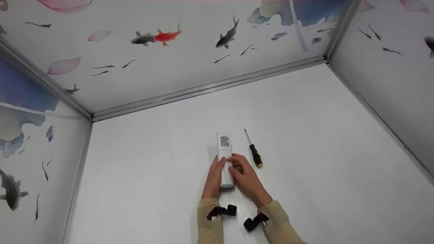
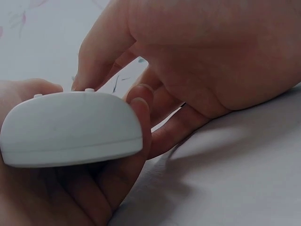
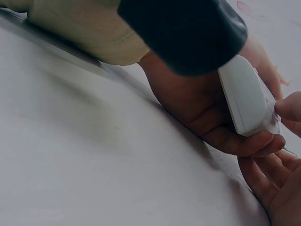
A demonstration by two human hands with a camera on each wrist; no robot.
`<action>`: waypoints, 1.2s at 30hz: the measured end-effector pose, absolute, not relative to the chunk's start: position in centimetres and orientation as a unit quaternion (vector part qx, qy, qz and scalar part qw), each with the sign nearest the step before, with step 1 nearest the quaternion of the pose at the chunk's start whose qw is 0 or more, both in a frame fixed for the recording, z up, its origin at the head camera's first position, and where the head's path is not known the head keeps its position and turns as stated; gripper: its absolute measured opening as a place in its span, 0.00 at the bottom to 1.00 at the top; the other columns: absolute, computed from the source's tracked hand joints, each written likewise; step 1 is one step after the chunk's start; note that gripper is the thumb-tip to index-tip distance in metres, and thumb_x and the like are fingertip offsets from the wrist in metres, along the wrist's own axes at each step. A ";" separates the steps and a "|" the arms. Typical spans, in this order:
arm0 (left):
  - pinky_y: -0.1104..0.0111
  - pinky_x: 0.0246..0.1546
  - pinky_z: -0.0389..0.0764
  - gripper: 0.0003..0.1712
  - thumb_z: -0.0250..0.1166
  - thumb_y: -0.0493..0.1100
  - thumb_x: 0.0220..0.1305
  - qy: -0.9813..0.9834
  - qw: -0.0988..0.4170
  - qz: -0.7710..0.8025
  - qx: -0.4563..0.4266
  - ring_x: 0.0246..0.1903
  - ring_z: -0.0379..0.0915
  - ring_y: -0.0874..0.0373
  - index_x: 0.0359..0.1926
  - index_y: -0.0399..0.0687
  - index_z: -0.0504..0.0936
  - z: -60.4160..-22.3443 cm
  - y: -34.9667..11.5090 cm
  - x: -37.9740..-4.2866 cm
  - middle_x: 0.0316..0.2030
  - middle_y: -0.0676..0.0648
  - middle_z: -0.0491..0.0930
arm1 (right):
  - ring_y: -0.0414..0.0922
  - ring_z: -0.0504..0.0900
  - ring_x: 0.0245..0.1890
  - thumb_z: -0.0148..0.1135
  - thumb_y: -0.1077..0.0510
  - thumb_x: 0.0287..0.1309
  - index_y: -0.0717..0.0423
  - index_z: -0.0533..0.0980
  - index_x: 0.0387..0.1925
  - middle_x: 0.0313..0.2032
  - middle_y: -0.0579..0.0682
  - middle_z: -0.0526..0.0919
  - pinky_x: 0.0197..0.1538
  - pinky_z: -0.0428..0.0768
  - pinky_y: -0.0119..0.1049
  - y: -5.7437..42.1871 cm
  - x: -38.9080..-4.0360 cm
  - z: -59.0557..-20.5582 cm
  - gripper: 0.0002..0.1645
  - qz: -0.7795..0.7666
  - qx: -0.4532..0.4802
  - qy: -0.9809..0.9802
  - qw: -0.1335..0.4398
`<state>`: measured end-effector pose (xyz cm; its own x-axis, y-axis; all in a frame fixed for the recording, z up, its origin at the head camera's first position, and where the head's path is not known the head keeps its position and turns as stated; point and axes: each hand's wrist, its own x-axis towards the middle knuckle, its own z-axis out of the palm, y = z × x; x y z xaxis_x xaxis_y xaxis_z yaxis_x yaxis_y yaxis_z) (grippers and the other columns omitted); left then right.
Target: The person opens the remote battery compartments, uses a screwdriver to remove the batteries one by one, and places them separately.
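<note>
A white remote control lies back side up in the hands, with a printed QR code near its far end. My left hand grips it from the left, thumb on top and fingers curled beneath, as the left wrist view shows. From the other side, my right hand bends its fingers over the right edge of the remote, thumb and forefinger at its upper face. Small white nubs stick up from the near end in the left wrist view. I cannot tell whether the right fingertips pinch anything small.
A screwdriver with a black and yellow handle lies right of the hands, tip pointing away. Grey-framed panels printed with fish border the white tabletop at the back and both sides. Each wrist wears a black strap.
</note>
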<state>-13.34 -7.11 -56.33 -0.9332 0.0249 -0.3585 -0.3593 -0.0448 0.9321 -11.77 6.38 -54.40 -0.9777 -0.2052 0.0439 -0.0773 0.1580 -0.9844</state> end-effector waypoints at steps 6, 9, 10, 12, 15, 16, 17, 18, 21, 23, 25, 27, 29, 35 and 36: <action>0.59 0.59 0.53 0.41 0.51 0.70 0.54 0.674 0.134 0.716 -0.121 0.61 0.50 0.58 0.66 0.62 0.56 -56.4 -7.1 -13.3 0.63 0.53 0.56 | 0.41 0.71 0.46 0.54 0.55 0.60 0.50 0.70 0.48 0.59 0.47 0.63 0.51 0.68 0.42 6.3 -11.8 -54.4 0.14 -0.644 -0.095 0.758 0.048; 0.59 0.59 0.54 0.41 0.51 0.70 0.54 0.672 0.134 0.717 -0.124 0.61 0.50 0.58 0.66 0.62 0.56 -56.3 -7.2 -13.2 0.63 0.53 0.56 | 0.42 0.72 0.46 0.54 0.56 0.60 0.52 0.70 0.49 0.59 0.50 0.62 0.51 0.68 0.42 6.3 -11.8 -54.4 0.15 -0.642 -0.105 0.758 0.045; 0.59 0.59 0.54 0.41 0.51 0.70 0.54 0.672 0.134 0.717 -0.128 0.61 0.50 0.58 0.66 0.62 0.55 -56.3 -7.2 -13.2 0.63 0.52 0.56 | 0.43 0.72 0.46 0.54 0.56 0.60 0.52 0.70 0.49 0.59 0.51 0.62 0.50 0.69 0.41 6.3 -11.8 -54.3 0.15 -0.641 -0.108 0.759 0.044; 0.59 0.58 0.54 0.43 0.52 0.70 0.53 0.672 0.134 0.716 -0.134 0.61 0.49 0.57 0.66 0.61 0.55 -56.3 -7.1 -13.1 0.64 0.52 0.55 | 0.44 0.72 0.46 0.53 0.56 0.60 0.54 0.69 0.49 0.60 0.52 0.62 0.50 0.69 0.41 6.3 -11.7 -54.3 0.16 -0.640 -0.114 0.759 0.040; 0.58 0.58 0.54 0.43 0.52 0.70 0.52 0.671 0.134 0.716 -0.139 0.62 0.48 0.57 0.66 0.61 0.54 -56.3 -7.1 -13.1 0.64 0.52 0.54 | 0.43 0.72 0.46 0.54 0.55 0.60 0.54 0.70 0.49 0.59 0.53 0.62 0.50 0.69 0.41 6.3 -11.8 -54.3 0.16 -0.640 -0.113 0.759 0.038; 0.58 0.58 0.54 0.43 0.52 0.70 0.53 0.671 0.134 0.716 -0.139 0.62 0.48 0.57 0.66 0.61 0.54 -56.3 -7.1 -13.1 0.64 0.52 0.54 | 0.43 0.72 0.45 0.54 0.55 0.60 0.54 0.70 0.49 0.59 0.52 0.62 0.50 0.69 0.41 6.3 -11.8 -54.3 0.16 -0.640 -0.112 0.760 0.038; 0.58 0.58 0.54 0.43 0.52 0.70 0.52 0.671 0.134 0.716 -0.138 0.61 0.49 0.57 0.66 0.61 0.54 -56.3 -7.1 -13.1 0.64 0.52 0.54 | 0.43 0.72 0.45 0.54 0.55 0.60 0.54 0.70 0.48 0.59 0.52 0.62 0.50 0.68 0.41 6.3 -11.8 -54.3 0.15 -0.639 -0.110 0.760 0.038; 0.58 0.58 0.54 0.43 0.52 0.70 0.53 0.672 0.133 0.716 -0.137 0.61 0.49 0.57 0.66 0.61 0.54 -56.4 -7.1 -13.1 0.64 0.52 0.55 | 0.43 0.72 0.45 0.54 0.54 0.60 0.53 0.70 0.48 0.59 0.52 0.62 0.50 0.68 0.42 6.3 -11.8 -54.3 0.15 -0.639 -0.109 0.760 0.039; 0.59 0.57 0.56 0.41 0.51 0.71 0.53 0.672 0.133 0.717 -0.131 0.60 0.52 0.57 0.66 0.63 0.56 -56.4 -7.1 -13.1 0.63 0.53 0.56 | 0.43 0.71 0.46 0.52 0.54 0.61 0.53 0.70 0.48 0.59 0.51 0.62 0.50 0.69 0.42 6.3 -11.8 -54.3 0.15 -0.644 -0.105 0.756 0.046; 0.60 0.56 0.57 0.40 0.51 0.70 0.53 0.673 0.132 0.717 -0.126 0.59 0.53 0.57 0.65 0.64 0.56 -56.4 -7.2 -13.1 0.63 0.53 0.57 | 0.44 0.71 0.46 0.52 0.53 0.62 0.52 0.69 0.49 0.60 0.51 0.62 0.48 0.70 0.41 6.3 -11.8 -54.4 0.15 -0.649 -0.101 0.752 0.053; 0.60 0.56 0.58 0.40 0.51 0.70 0.53 0.674 0.132 0.716 -0.124 0.59 0.54 0.57 0.65 0.65 0.56 -56.4 -7.2 -13.1 0.62 0.54 0.58 | 0.44 0.71 0.47 0.51 0.53 0.62 0.51 0.69 0.49 0.60 0.50 0.61 0.47 0.72 0.40 6.4 -11.8 -54.4 0.15 -0.655 -0.095 0.747 0.061; 0.60 0.57 0.56 0.41 0.51 0.71 0.53 0.678 0.131 0.713 -0.125 0.60 0.52 0.58 0.65 0.64 0.56 -56.3 -7.2 -13.1 0.63 0.54 0.57 | 0.44 0.71 0.48 0.50 0.52 0.62 0.50 0.69 0.49 0.60 0.49 0.61 0.46 0.72 0.39 6.4 -11.8 -54.4 0.15 -0.658 -0.088 0.745 0.066; 0.60 0.58 0.55 0.42 0.51 0.71 0.53 0.680 0.132 0.710 -0.127 0.61 0.50 0.59 0.66 0.62 0.55 -56.3 -7.2 -13.1 0.64 0.54 0.55 | 0.44 0.71 0.48 0.50 0.52 0.62 0.50 0.69 0.48 0.60 0.48 0.61 0.44 0.73 0.39 6.4 -11.8 -54.5 0.14 -0.659 -0.085 0.744 0.069; 0.62 0.53 0.63 0.37 0.51 0.69 0.55 0.677 0.131 0.718 -0.098 0.56 0.58 0.57 0.64 0.65 0.58 -56.1 -7.2 -13.2 0.61 0.54 0.60 | 0.44 0.70 0.49 0.49 0.52 0.63 0.51 0.69 0.47 0.60 0.48 0.61 0.44 0.73 0.39 6.3 -11.9 -54.5 0.13 -0.666 -0.081 0.739 0.069; 0.62 0.51 0.64 0.36 0.51 0.68 0.56 0.673 0.130 0.722 -0.092 0.55 0.60 0.56 0.64 0.65 0.59 -56.1 -7.2 -13.2 0.60 0.53 0.61 | 0.44 0.70 0.49 0.49 0.52 0.63 0.51 0.69 0.47 0.60 0.47 0.61 0.44 0.73 0.39 6.3 -11.9 -54.5 0.13 -0.669 -0.081 0.736 0.071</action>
<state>-13.21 -7.17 -56.14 -0.9492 0.0637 -0.3080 -0.3117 -0.0606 0.9482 -11.87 6.31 -54.46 -0.9769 -0.2135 0.0037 -0.0238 0.0920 -0.9955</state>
